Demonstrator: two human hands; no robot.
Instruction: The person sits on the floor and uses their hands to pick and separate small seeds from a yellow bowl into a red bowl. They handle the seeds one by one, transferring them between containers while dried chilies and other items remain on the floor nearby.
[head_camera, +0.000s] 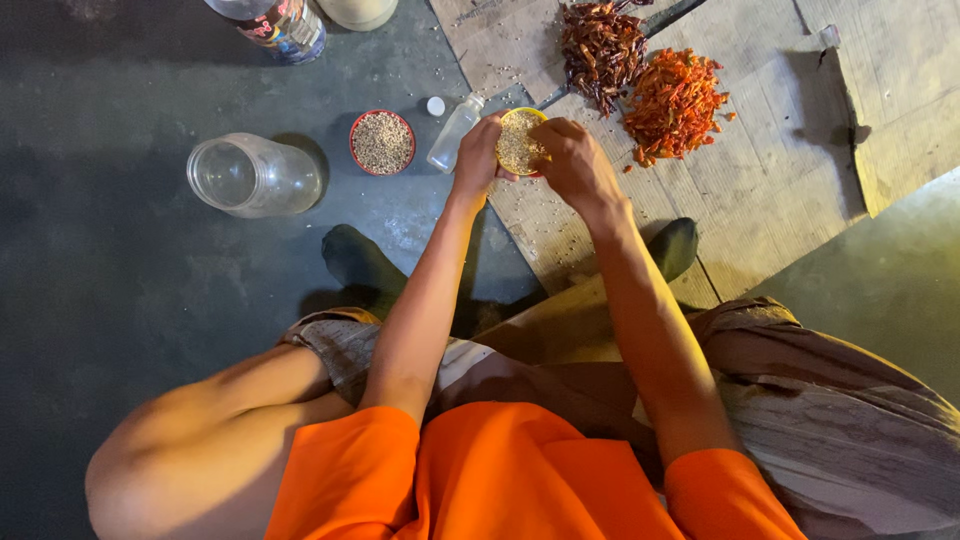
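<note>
A small yellow bowl (519, 141) filled with pale seeds sits between both hands, just above the floor. My left hand (478, 155) grips its left rim. On the right side my right hand (573, 160) curls over the rim, fingers touching the seeds. Left of it a red bowl (381, 142) of similar seeds rests on the dark floor. A small clear bottle (453, 133) lies uncapped between the two bowls, its white cap (436, 105) a little apart.
A clear glass jar (253, 176) lies on its side at left. Dark red dried chillies (601, 48) and orange dried chillies (675, 102) are piled on flattened cardboard (760, 180). A labelled bottle (280, 24) stands at the top. My feet and knees fill the foreground.
</note>
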